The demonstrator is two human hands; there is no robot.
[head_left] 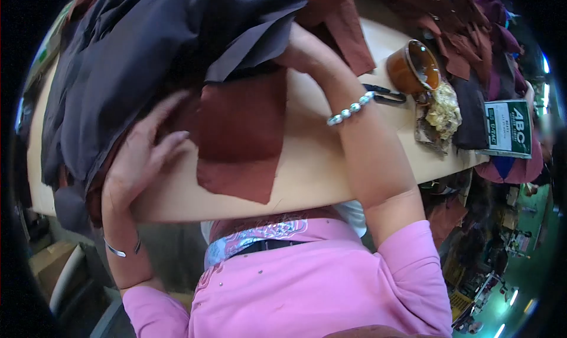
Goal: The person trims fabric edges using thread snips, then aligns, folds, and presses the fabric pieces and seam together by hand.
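Large white letters, "ABC", are being displayed on the green-and-white packet (505, 138) near the right end of the bench (319, 167); apparently "U/TAC" is being shown along its other green strip, while smaller print is being blurred beyond reading.

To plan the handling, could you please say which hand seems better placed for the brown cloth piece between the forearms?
Probably the left hand: it is close beside the brown cloth piece, whereas the right hand is partly hidden by the dark cloth.
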